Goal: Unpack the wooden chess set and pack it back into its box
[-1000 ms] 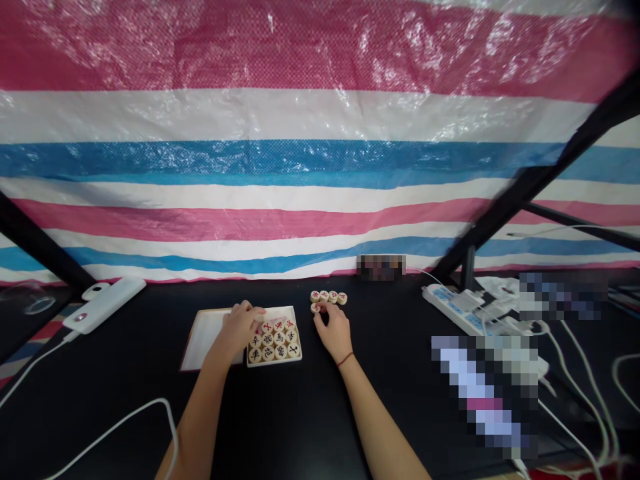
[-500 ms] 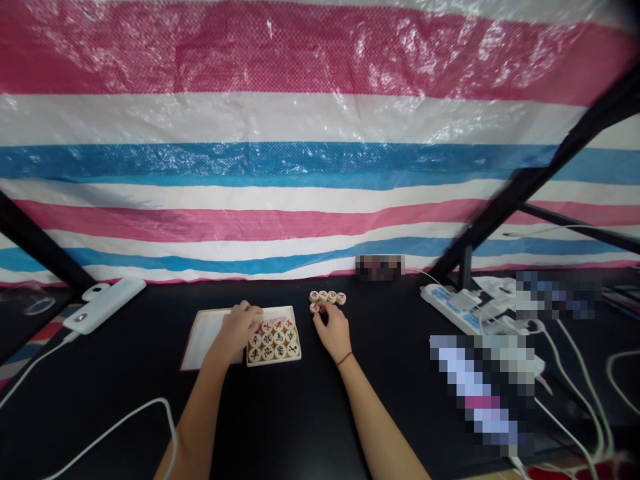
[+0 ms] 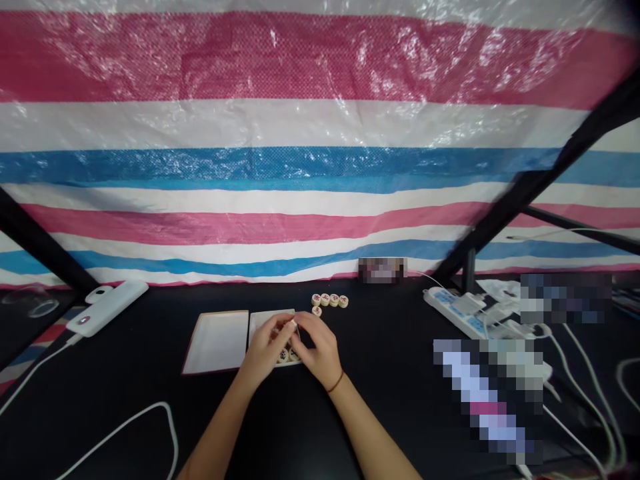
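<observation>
My left hand and my right hand meet above a small white box. Their fingertips close together on a small pale piece, largely hidden between them. Below the fingers, round character pieces lie in the box; my hands cover most of them. Left of the box lies its open lid, pale inside. Behind my right hand, several round pieces with red characters form a row on the black table, and one more round piece sits in front of the row's left end.
A white device with a cable is at the left. On the right are a power strip with plugs and cables, and a blurred-out object. A striped sheet hangs behind the black table.
My right hand has left the loose pieces and moved left to the box. My left hand has shifted right, and both hands now meet over the box, uncovering the lid.
</observation>
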### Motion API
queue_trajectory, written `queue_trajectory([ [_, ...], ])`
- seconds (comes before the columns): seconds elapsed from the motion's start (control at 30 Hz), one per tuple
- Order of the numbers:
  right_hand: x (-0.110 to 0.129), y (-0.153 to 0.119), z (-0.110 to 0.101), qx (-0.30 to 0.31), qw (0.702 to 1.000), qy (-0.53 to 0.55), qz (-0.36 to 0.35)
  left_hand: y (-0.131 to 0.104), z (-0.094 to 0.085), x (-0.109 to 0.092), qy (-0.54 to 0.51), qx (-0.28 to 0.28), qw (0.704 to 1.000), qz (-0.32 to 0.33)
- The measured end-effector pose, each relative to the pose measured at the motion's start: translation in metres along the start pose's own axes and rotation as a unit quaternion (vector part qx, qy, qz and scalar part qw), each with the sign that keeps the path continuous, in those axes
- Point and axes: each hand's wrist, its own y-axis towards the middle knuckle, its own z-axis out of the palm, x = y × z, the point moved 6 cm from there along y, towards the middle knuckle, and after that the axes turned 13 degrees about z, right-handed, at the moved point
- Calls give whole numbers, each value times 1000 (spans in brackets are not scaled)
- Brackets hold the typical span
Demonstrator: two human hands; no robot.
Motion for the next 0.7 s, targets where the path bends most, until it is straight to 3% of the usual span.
queue_trajectory([
  [0.2, 1, -1, 2, 11, 999, -33, -21, -2, 5, -3, 10, 17, 1000, 0],
  [0.3, -24, 5, -6, -33, 996, -44, 72, -2, -7, -4, 63, -14, 998, 4],
  [0.4, -67, 7, -20, -88, 968, -100, 214, -1, -26, -3, 125, -57, 990, 9],
  [0.47, -91, 5, -24, -80, 950, -144, 264, 1, -37, -3, 152, -72, 985, 32],
  [0.57, -109, 2, -22, -48, 943, -165, 285, 2, -47, 1, 169, -92, 980, 58],
  [0.7, -108, 1, -11, -13, 950, -154, 270, 2, -51, 6, 175, -97, 978, 66],
])
